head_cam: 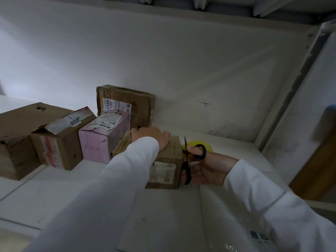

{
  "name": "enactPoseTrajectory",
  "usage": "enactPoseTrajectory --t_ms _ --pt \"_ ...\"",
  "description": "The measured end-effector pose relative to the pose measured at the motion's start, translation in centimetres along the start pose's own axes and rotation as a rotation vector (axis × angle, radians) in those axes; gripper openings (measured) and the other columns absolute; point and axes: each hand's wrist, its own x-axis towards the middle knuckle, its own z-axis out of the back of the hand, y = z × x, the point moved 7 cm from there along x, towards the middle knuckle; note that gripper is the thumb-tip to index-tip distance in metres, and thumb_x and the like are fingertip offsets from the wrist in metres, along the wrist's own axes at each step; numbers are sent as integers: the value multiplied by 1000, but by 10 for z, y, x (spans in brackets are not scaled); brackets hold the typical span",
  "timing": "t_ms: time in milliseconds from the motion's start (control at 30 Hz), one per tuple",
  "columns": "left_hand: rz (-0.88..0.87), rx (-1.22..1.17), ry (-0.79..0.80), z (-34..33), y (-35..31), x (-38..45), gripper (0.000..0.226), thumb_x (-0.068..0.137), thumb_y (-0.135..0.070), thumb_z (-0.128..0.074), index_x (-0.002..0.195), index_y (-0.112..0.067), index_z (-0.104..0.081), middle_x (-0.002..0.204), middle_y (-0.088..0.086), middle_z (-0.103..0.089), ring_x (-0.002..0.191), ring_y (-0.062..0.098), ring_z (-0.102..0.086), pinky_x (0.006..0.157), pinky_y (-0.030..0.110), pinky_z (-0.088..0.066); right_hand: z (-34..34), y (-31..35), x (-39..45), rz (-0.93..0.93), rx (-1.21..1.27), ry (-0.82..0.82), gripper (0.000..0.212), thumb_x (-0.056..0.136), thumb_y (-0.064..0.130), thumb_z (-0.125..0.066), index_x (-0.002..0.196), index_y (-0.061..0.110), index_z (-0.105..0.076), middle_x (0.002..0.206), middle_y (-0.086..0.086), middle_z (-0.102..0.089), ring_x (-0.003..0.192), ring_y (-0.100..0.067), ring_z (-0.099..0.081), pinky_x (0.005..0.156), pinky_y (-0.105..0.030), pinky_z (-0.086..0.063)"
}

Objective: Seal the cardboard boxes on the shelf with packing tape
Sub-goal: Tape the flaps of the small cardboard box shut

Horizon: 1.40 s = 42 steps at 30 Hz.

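- Holding the scissors (192,157), the right hand (205,171) has its fingers (195,176) curled round the black handles, with the blades pointing up just beside the right edge of the small brown box (168,167).
- The left hand (151,136) lies on the top of this box with fingers spread and fairly straight, so it presses and does not grip.
- I judge that the step in hand is to cut the tape at the right edge of the box; the strip itself I cannot make out.
- To do it well, the left palm should keep the box firm on the shelf (163,211), so that it does not slide when the blades close.
- The blades should meet the tape close to the box wall, so that only a short tail remains to press down.
- The yellow tape roll (209,145) lies just behind the scissors, partly hidden; it should stay within reach.
- Further left stand the pink box (103,140), the tall brown box (127,104) behind it and the box with red tape (60,144), whose flap stands open.
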Motion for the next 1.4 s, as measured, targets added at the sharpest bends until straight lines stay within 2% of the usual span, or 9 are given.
enactPoseTrajectory --t_ms 333,467,600,733,800,933,1200,1267,1400 --pt "14 -34 -8 0 1 0 57 97 -49 -16 102 -15 -62 92 6 -57 88 25 -48 102 44 -25 5 3 -3 29 -153 -96 42 90 44 -54 65 10 -55 51 -2 -55 46 -8 -39 33 -11 -31" --pt "6 -33 -7 0 1 -1 59 97 -50 -16 102 -15 -63 93 6 -58 92 25 -51 104 44 -25 11 5 -8 52 -272 -98 47 70 60 -57 71 13 -59 60 -2 -58 55 -12 -43 47 -16 -35" --pt "9 -31 -8 -1 0 0 59 96 -50 -16 107 -16 -63 98 6 -60 100 26 -53 103 43 -25 22 14 -28 11 -460 -83 52 66 58 -54 85 9 -58 61 -5 -56 56 -14 -41 31 -12 -27" --pt "15 -34 -10 0 1 -1 58 97 -48 -17 105 -15 -63 91 5 -55 90 25 -49 102 43 -25 41 23 -43 14 -527 -41 55 64 62 -53 71 8 -56 52 -1 -56 42 -7 -48 31 -11 -23" --pt "14 -31 -14 1 1 -2 57 96 -48 -17 103 -15 -63 90 5 -56 87 24 -48 102 42 -25 43 25 -47 41 -482 36 70 48 77 -68 65 10 -60 50 -2 -55 38 -5 -46 30 -11 -27" --pt "17 -39 -15 0 1 -1 58 96 -48 -17 104 -15 -64 91 5 -57 90 25 -51 102 43 -25 46 31 -46 149 -181 79 90 18 60 -90 83 7 -58 52 -6 -53 40 -10 -48 39 -17 -40" --pt "-3 -36 3 0 0 -2 61 96 -52 -17 109 -16 -64 100 5 -61 101 26 -55 104 44 -23 119 43 -36 220 -324 -560 32 77 40 -68 75 9 -61 53 -4 -56 48 -15 -47 35 -16 -31" --pt "-11 -32 7 -1 0 -2 61 95 -54 -18 111 -17 -63 106 6 -63 103 26 -55 104 45 -23 146 22 -24 88 -613 -740 34 84 36 -68 82 2 -68 61 -10 -62 55 -27 -60 46 -21 -43" --pt "-23 -29 -1 0 0 -1 59 95 -54 -19 109 -17 -63 101 4 -61 101 26 -55 103 45 -23 163 -12 -9 -223 -1012 -726 33 85 32 -68 108 7 -67 110 -12 -66 102 -27 -62 89 -30 -50"
